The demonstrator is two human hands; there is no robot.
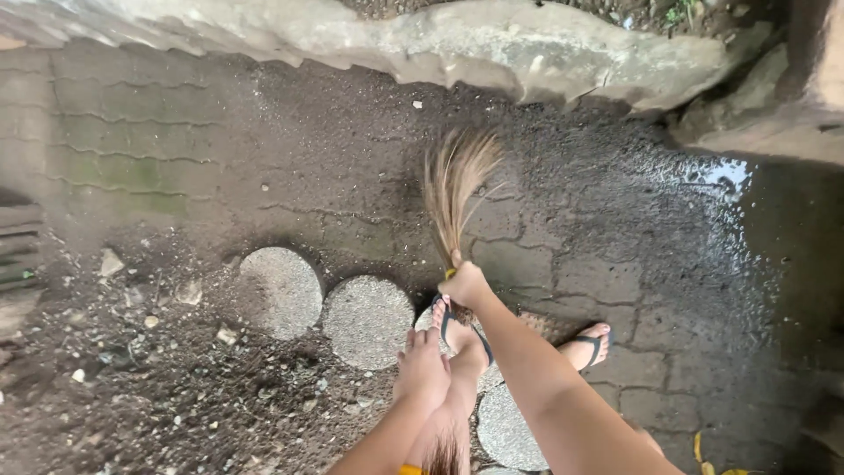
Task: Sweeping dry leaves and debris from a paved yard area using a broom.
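Broom point(454, 189) clamped in right hand point(463, 283), bristles fanned over wet paving point(571, 220), just beyond round stones point(367, 321). Left hand point(422, 369) held near stones, fingers loosely together, nothing gripped. Dirt and debris point(158, 369) seen heaped left of stones (still unswept, by the look). Paving right of stones judged largely cleared; sweeping reckoned partway done.

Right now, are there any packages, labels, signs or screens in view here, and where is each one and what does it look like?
None in view. Only a stick broom of pale brown bristles, gripped at its bound end by the right hand; the left hand hangs empty beside it, over round grey stepping stones on wet, dirt-strewn paving, below a rough stone kerb.
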